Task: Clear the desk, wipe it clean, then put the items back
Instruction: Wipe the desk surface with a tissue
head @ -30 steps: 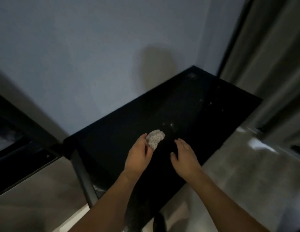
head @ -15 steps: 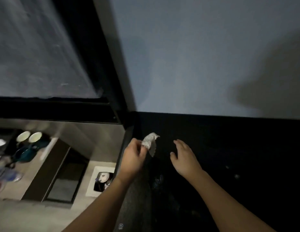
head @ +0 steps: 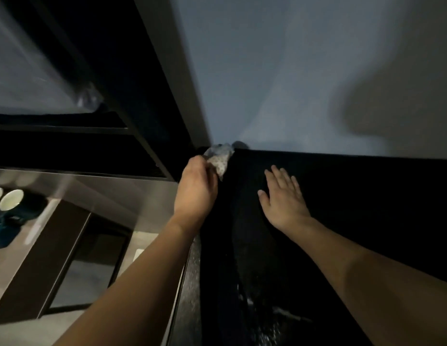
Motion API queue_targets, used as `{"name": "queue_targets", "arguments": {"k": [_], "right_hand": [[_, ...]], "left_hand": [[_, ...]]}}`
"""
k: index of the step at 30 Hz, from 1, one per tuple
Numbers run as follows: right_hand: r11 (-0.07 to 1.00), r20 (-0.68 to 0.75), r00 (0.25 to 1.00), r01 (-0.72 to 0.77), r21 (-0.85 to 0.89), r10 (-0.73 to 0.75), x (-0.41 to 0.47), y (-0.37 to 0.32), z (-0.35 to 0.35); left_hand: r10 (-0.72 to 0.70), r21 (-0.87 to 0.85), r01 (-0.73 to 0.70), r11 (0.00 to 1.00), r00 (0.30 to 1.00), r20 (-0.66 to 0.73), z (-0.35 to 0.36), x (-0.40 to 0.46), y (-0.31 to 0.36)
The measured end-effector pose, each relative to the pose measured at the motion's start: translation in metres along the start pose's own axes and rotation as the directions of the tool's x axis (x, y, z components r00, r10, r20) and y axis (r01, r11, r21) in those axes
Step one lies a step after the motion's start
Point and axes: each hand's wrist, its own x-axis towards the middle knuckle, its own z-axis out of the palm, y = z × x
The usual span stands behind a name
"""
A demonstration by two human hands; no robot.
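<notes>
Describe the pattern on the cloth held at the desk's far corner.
Pale cloth with small dark speckles, gripped by the left hand; head view, somewhat blurred.

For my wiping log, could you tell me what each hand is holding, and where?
The left hand grips the crumpled cloth by its near end; the right hand holds nothing.

- Two bare forearms reach in from the bottom edge; no sleeves show on them.
- Left hand [head: 196, 191]: no ring, watch or glove to be seen.
- Right hand [head: 283, 199]: likewise unadorned, wrist uncovered.
</notes>
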Motion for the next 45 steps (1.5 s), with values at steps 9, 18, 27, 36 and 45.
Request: {"name": "queue_targets", "arguments": {"k": [9, 18, 27, 36, 45], "right_hand": [[0.99, -0.107, 0.994, 0.013, -0.137, -0.028, 0.014, 0.007, 0.018], [0.986, -0.074, 0.997, 0.0, -0.166, -0.012, 0.013, 0.003, 0.015], [0.989, -0.085, 0.996, 0.007, -0.15, -0.02, 0.011, 0.004, 0.012], [0.992, -0.123, 0.989, 0.067, -0.104, -0.079, 0.011, 0.006, 0.017], [0.987, 0.118, 0.99, 0.095, -0.129, -0.079, -0.098, -0.017, 0.021]], "left_hand": [[0.099, 0.253, -0.153, 0.955, 0.972, 0.215, 0.074, 0.032, -0.015], [0.171, 0.336, -0.287, 0.897, 0.926, 0.337, 0.052, -0.005, -0.034], [0.062, 0.341, -0.182, 0.922, 0.94, 0.335, 0.016, -0.145, -0.028], [0.045, 0.384, -0.154, 0.91, 0.96, 0.278, 0.017, -0.144, -0.026], [0.064, 0.362, -0.167, 0.917, 0.958, 0.281, 0.013, -0.144, -0.024]]}}
